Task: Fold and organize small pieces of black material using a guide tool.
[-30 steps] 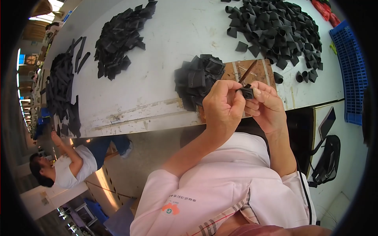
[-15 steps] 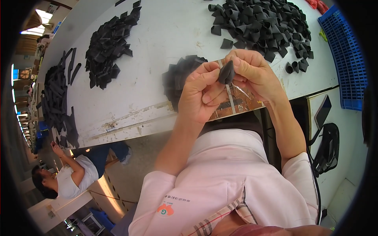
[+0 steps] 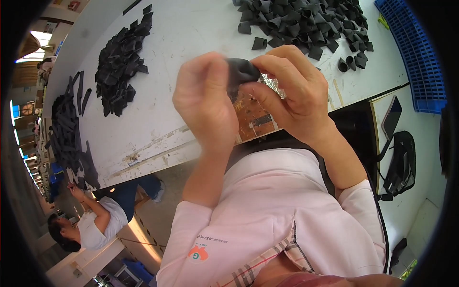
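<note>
Between my two hands, above the table edge, is a short black sleeve-like piece [image 3: 243,71], soft and bent into a rounded shape. My right hand [image 3: 299,93] pinches its right end with thumb and forefinger. Curled fingers of my left hand [image 3: 205,98] are at its left end, smeared by motion. A crinkled silvery patch [image 3: 272,86] shows behind the right fingers. Below the hands lies a worn brown board [image 3: 251,117] at the table's edge. The small dark pile seen earlier near the left hand is hidden.
Formed black sleeves [image 3: 311,24] are heaped at the far right. Flat black pieces [image 3: 119,62] and long black strips [image 3: 67,129] lie leftward on the white table [image 3: 158,100]. A blue crate [image 3: 416,57] stands right, a black bag [image 3: 400,162] below it. Another person [image 3: 95,220] works at lower left.
Both hands have moved left and up, and the left hand has turned. The black piece, pointed and upright before, now lies sideways and looks wider.
</note>
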The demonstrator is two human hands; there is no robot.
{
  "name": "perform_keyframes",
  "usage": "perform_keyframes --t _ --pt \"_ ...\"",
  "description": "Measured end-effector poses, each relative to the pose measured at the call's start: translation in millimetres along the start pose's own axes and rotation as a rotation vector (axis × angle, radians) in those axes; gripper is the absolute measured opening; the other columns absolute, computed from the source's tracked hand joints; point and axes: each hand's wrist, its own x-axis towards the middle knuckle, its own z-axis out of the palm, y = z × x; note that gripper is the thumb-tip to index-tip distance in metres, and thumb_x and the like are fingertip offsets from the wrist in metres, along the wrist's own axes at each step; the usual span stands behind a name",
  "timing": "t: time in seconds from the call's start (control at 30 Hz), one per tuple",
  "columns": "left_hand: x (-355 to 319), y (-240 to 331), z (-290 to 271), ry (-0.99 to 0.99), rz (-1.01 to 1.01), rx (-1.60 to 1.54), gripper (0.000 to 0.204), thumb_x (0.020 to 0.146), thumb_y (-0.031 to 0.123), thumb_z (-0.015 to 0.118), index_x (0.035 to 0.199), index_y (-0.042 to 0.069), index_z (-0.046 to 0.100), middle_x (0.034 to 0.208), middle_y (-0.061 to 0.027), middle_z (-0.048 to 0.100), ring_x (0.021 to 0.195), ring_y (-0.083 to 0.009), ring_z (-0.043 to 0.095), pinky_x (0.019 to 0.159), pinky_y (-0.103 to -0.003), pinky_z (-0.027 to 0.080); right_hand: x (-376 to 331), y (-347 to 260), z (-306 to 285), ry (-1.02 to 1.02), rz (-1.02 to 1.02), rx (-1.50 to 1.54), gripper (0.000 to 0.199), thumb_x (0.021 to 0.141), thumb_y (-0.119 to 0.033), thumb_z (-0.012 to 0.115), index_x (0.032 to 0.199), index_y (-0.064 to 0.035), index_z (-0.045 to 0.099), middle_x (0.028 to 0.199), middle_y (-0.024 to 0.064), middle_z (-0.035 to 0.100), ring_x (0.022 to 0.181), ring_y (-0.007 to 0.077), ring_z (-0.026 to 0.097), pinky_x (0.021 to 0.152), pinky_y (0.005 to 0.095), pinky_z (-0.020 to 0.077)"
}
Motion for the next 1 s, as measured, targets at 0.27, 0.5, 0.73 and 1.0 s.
perform_keyframes --t 0.27,0.5,0.73,1.0 --pt "-10 5 -4 0.108 -0.145 -0.070 0.011 0.086 0.008 0.051 0.092 -0.001 0.053 0.086 -0.0087 0.056 0.079 -0.0142 0.054 0.076 -0.031 0.041 1 11 0 -0.018 -0.121 -0.028 0.015 0.068 0.005 0.062 0.081 0.0008 0.058 0.070 0.0086 0.054 0.059 0.0202 0.051 0.049 0.0265 0.0412" --pt "-13 -1 -12 0.062 -0.023 0.139 0.009 0.084 0.005 0.055 0.087 -0.003 0.055 0.080 -0.0054 0.057 0.071 -0.0087 0.052 0.067 -0.020 0.041 -3 11 3 -0.067 -0.146 -0.105 0.015 0.060 -0.002 0.063 0.071 -0.0059 0.053 0.067 0.0037 0.049 0.061 0.0193 0.051 0.048 0.0285 0.0412" --pt "-9 -2 -19 0.008 -0.008 0.285 0.009 0.083 0.005 0.057 0.086 -0.004 0.055 0.078 -0.0055 0.057 0.069 -0.0090 0.051 0.065 -0.020 0.042 -2 15 2 -0.045 -0.149 -0.178 0.012 0.064 -0.007 0.064 0.071 -0.0100 0.054 0.067 0.0007 0.051 0.061 0.0194 0.052 0.047 0.0288 0.0422" --pt "-76 -34 -68 -0.190 -0.167 1.301 0.029 0.070 0.010 0.066 0.093 0.000 0.052 0.083 -0.0122 0.052 0.077 -0.0242 0.053 0.067 -0.031 0.044 -7 54 -22 -0.027 0.736 0.562 0.015 0.084 -0.016 0.056 0.087 -0.0034 0.063 0.065 0.0016 0.056 0.055 0.0094 0.050 0.048 0.0215 0.0407"
